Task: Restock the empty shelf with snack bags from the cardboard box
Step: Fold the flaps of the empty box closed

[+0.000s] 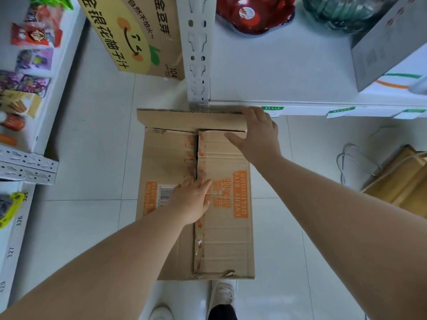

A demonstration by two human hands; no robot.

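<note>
A brown cardboard box (221, 239) with orange print lies on the white tiled floor below me, its two long top flaps closed along a taped middle seam. My left hand (191, 199) rests flat on that seam, fingers spread. My right hand (258, 132) grips the far end flap (184, 120), which is folded up near the box's far right corner. The white shelf (288, 72) beyond the box is bare near its front edge, with green price tags along its lip. No snack bags from the box are visible.
A perforated white upright (198, 54) stands at the shelf's left end, a printed drink carton (138, 35) beside it. Red and green bottles and a grey box (381, 54) stand at the shelf's back. Snack bags (34, 58) fill a left rack. A paper bag (402, 181) lies right.
</note>
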